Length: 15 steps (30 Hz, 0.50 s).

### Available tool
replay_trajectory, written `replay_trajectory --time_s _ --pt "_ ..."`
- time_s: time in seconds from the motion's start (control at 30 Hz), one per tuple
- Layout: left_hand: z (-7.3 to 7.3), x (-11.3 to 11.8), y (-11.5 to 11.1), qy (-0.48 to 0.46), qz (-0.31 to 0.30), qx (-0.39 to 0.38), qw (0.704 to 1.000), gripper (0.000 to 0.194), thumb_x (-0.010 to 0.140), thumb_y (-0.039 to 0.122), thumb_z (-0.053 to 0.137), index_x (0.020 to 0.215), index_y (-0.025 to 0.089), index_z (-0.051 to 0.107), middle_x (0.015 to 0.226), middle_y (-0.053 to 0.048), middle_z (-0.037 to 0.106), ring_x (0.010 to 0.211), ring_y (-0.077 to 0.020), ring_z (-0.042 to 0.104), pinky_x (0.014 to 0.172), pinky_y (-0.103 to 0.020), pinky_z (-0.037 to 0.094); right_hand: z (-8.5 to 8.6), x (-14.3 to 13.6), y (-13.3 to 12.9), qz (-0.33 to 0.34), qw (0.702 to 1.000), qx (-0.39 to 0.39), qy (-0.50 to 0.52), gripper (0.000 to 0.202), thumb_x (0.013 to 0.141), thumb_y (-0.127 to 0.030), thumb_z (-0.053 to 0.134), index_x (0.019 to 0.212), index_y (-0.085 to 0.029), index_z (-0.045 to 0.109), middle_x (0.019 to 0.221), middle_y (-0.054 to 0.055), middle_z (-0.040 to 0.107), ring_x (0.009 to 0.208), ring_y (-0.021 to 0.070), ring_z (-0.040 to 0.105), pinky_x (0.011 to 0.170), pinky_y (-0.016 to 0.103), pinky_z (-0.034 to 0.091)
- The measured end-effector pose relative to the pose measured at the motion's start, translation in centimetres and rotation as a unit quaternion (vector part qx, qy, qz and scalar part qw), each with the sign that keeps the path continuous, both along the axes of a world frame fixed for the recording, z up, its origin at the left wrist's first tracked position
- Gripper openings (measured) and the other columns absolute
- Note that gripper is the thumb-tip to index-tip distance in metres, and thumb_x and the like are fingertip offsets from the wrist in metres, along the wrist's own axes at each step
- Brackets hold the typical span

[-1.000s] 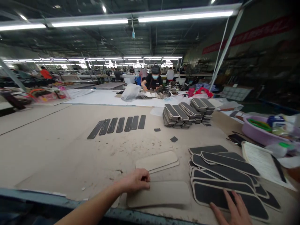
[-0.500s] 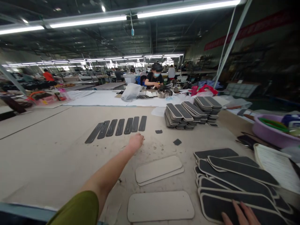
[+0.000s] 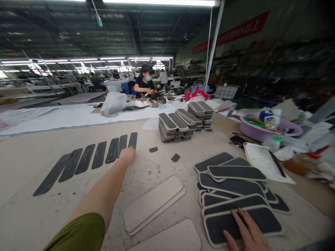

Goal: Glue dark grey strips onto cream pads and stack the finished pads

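My left hand (image 3: pixel 128 154) reaches to the near end of the rightmost dark strip (image 3: pixel 133 140) in a slanting row; its fingers look closed at the strip, though the fingertips are partly hidden. My right hand (image 3: pixel 246 232) lies with fingers spread on the front dark panel (image 3: pixel 243 223) with a light border. Behind that panel is a loose pile of similar panels (image 3: pixel 231 184). Between my hands, two overlapping beige panels (image 3: pixel 154 202) rest on the table, and another beige panel (image 3: pixel 167 240) is cut off by the bottom edge.
Stacks of bordered panels (image 3: pixel 180 125) stand at the back of the table (image 3: pixel 104 202). Two small dark scraps lie before them. On the right are a purple basin (image 3: pixel 261 131) and a paper sheet (image 3: pixel 264 162). A person (image 3: pixel 144 83) works across the table.
The view has swung to the right, so the table's contents appear further left. My left hand has come to the near end of the rightmost strip. My right hand shows more fully on the front panel.
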<state>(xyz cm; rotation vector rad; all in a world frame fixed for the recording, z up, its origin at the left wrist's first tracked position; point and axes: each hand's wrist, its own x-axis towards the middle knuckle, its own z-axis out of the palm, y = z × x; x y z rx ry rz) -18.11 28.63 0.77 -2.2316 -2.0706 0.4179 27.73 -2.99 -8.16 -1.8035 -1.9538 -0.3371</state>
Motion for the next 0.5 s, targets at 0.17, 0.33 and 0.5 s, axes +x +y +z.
replay_trajectory --time_s 0.17,0.33,0.5 --pt "1.1 1.2 -0.6 -0.008 -0.002 0.037 0.999 0.02 0.086 0.027 0.053 0.096 0.011 0.061 0.104 -0.01 0.059 0.09 -0.02 0.06 0.077 -0.035 0.049 0.8 -0.6 -0.3 -0.014 1.0 -0.015 0.017 0.072 0.082 -0.058 0.044 0.14 -0.019 0.027 0.138 0.013 0.039 0.124 0.0327 0.039 0.094 0.047 0.042" --pt "4.2 3.7 -4.2 -0.049 0.001 0.149 0.988 0.032 0.089 0.027 0.035 0.099 0.014 0.062 0.107 -0.011 0.058 0.092 -0.0221 0.06 0.073 -0.029 0.046 1.4 -1.3 -0.7 -0.029 0.997 -0.021 0.07 0.071 0.083 -0.056 0.045 0.14 -0.017 0.026 0.143 0.013 0.031 0.13 0.032 0.03 0.103 0.048 0.035" --pt "8.9 4.8 -13.7 -0.246 -0.037 0.252 0.935 0.025 0.08 0.031 0.043 0.083 0.018 0.064 0.089 -0.003 0.063 0.076 -0.015 0.059 0.07 -0.022 0.044 2.0 -1.8 -1.0 -0.012 0.995 0.032 0.098 0.064 0.085 -0.047 0.048 0.139 -0.018 0.03 0.141 0.013 0.034 0.132 0.0341 0.026 0.107 0.057 0.023"
